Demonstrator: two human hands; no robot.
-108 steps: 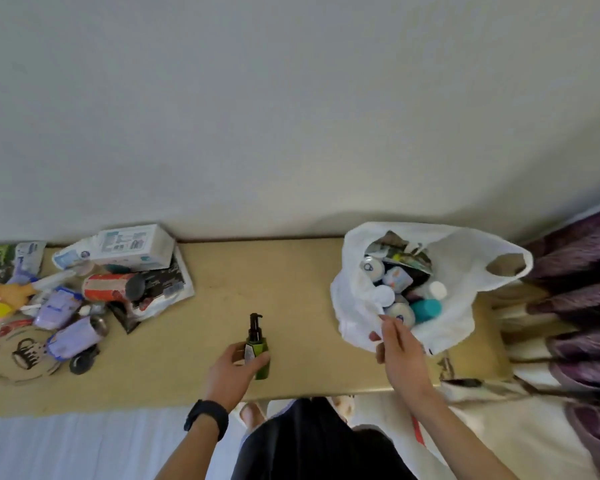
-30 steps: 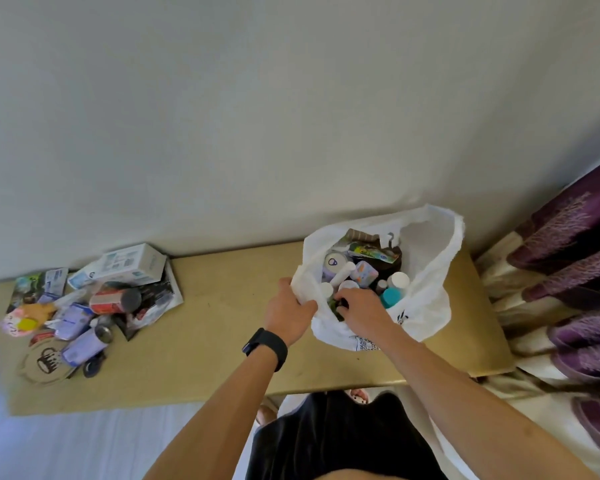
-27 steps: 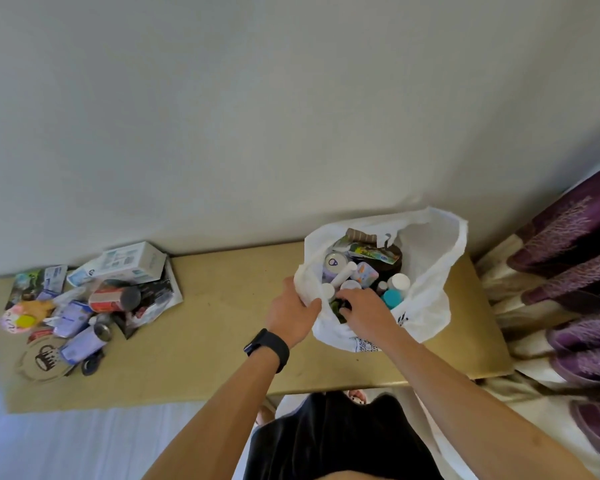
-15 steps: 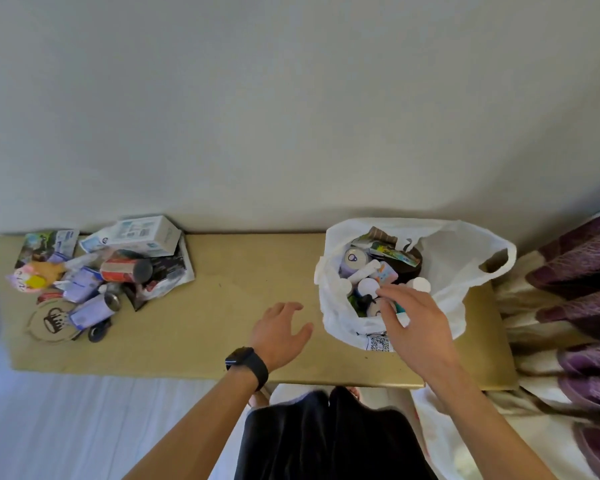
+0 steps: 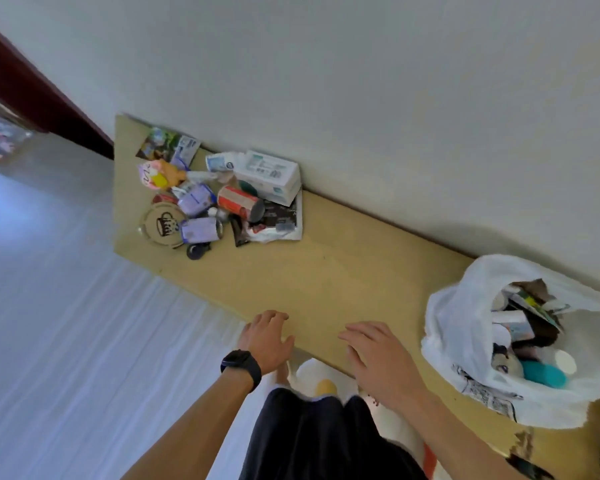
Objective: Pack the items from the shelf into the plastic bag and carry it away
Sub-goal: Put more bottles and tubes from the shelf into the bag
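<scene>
Now the shelf [image 5: 326,271] stretches bare through the middle, and the view has swung left toward what's waiting. The plastic bag [image 5: 465,341] sits at the right end, mouth gaping, already stuffed with bottles and packets, and the green pump bottle that stood on the shelf seconds ago is gone from the wood, presumably in there. Over at the left end the leftover pile [image 5: 219,199] is untouched: a white box [image 5: 271,174], a red can [image 5: 238,202], purple pouches, a round coaster. Both hands have come out of the bag. The right hand [image 5: 378,362] hovers over the front edge, fingers spread, holding nothing; the left hand [image 5: 267,336], wristwatch [image 5: 241,363] showing, is just as loose and empty. So one item's banked, and the likely next play is a reach left into that pile.
</scene>
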